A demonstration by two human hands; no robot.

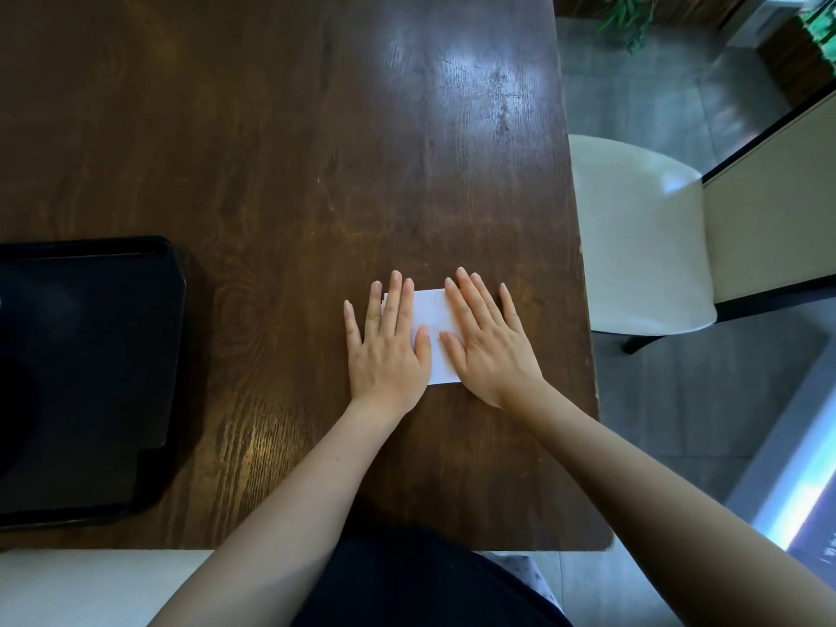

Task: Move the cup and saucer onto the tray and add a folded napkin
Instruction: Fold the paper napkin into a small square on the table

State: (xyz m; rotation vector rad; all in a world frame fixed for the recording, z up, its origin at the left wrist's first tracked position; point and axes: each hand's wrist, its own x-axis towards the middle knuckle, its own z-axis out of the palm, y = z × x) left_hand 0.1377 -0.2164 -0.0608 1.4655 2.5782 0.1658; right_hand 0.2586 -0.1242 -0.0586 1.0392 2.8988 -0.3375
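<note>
Pressing flat, open fingers (393, 291) of both hands on the napkin (432, 310) near the table's right edge; the tray (172, 282) shows no napkin yet.

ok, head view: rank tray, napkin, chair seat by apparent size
1. tray, cut off at the left edge
2. chair seat, looks close to the tray, so the order is unsure
3. napkin, smallest, partly under both hands

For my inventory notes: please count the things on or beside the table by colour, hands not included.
Black: 1, the tray
White: 2, the napkin and the chair
Brown: 1, the table
Total: 4
</note>
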